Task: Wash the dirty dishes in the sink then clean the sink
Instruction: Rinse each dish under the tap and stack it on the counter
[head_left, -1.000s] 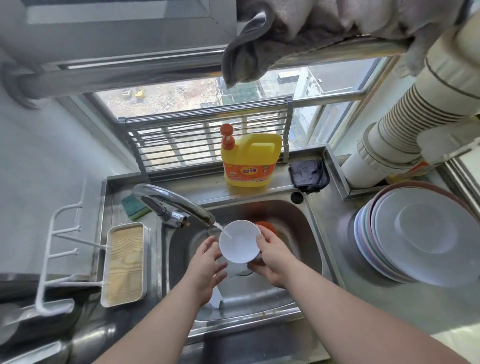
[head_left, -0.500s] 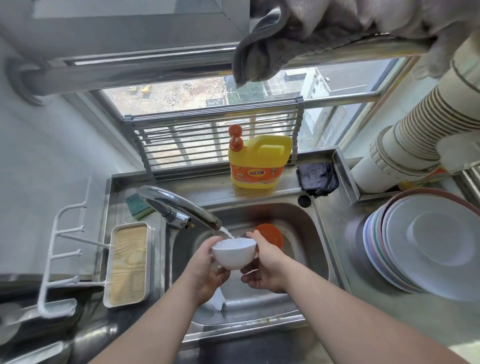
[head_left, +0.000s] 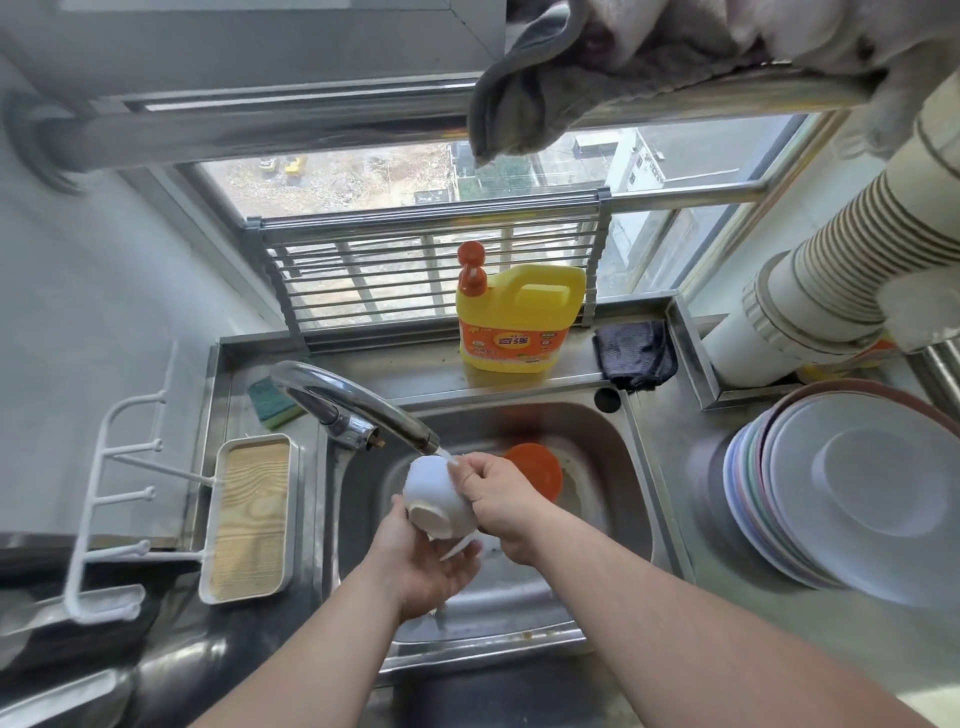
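Steel sink sat below the window, tap swung over the basin and running. Stack of plates rested on the counter to the right, well apart from the hands. Yellow detergent jug stood on the back ledge, dark cloth beside it, green sponge behind the tap base. Orange dish lay in the basin, partly hidden by the right hand.

White bowl was held over the basin just under the spout. Half a second before it had been upright, catching water; now it was tipped over, its foot ring facing the camera and the stream striking its outer wall. Rinse water ran off below it.

Left hand cupped the bowl from beneath, fingers loosely spread, palm up. Right hand had its fingers curled against the bowl's far side near the spout; whether it gripped or only rubbed could not be told.

Judgement: inside rinsed, outside underway; orange dish and the sink itself were not yet washed.
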